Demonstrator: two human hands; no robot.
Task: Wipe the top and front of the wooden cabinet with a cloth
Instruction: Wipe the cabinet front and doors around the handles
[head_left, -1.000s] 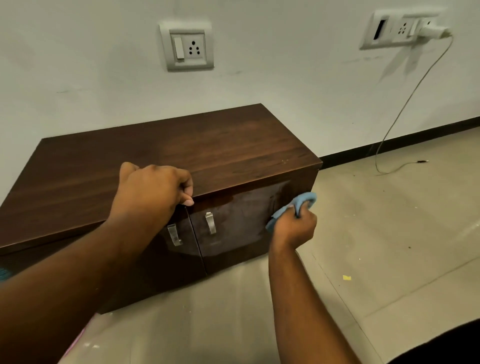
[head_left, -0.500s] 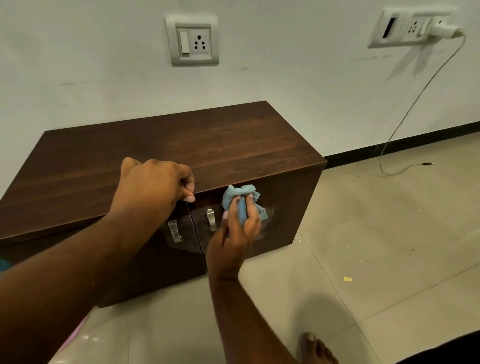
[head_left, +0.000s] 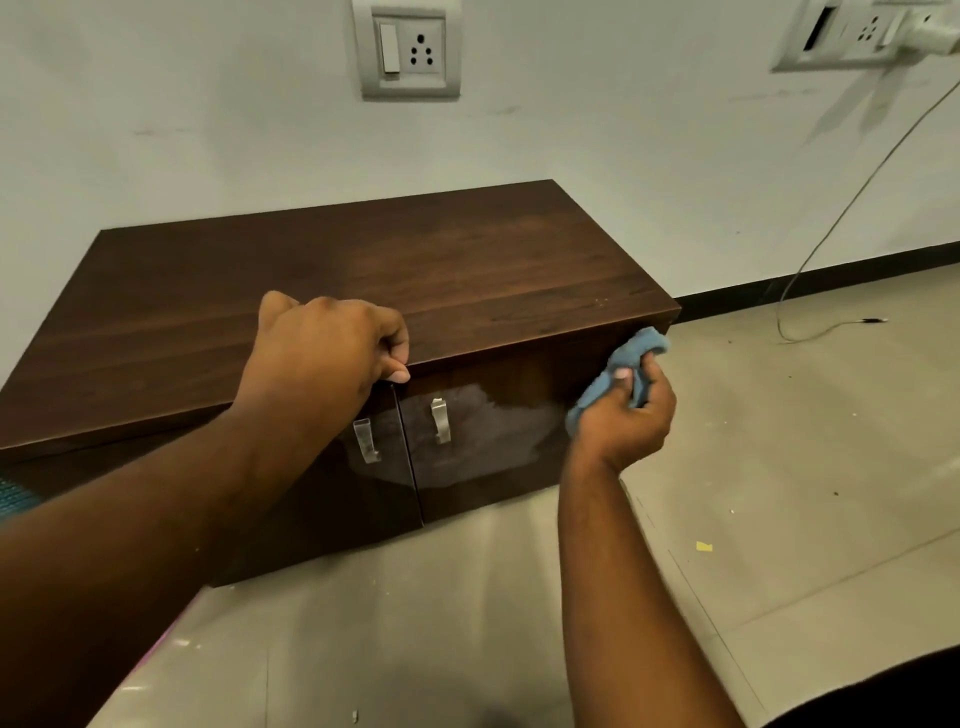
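Observation:
A low dark wooden cabinet (head_left: 415, 270) stands against the wall, with two glossy front doors and two metal handles (head_left: 439, 420). My left hand (head_left: 322, 348) is curled over the front edge of the top, near the gap between the doors. My right hand (head_left: 623, 415) grips a bunched blue cloth (head_left: 613, 379) and presses it against the upper right corner of the right door. A damp, streaky patch shows on the right door.
The tiled floor (head_left: 779, 493) has small scraps, including a yellow bit (head_left: 703, 546). A thin cable (head_left: 831, 228) hangs from a wall socket plug (head_left: 930, 31) and trails on the floor at the right. Another switch plate (head_left: 408, 49) is above the cabinet.
My right hand swept the cloth from the right door's edge to near the handles, then back to the door's upper right corner. My left hand stayed on the top edge.

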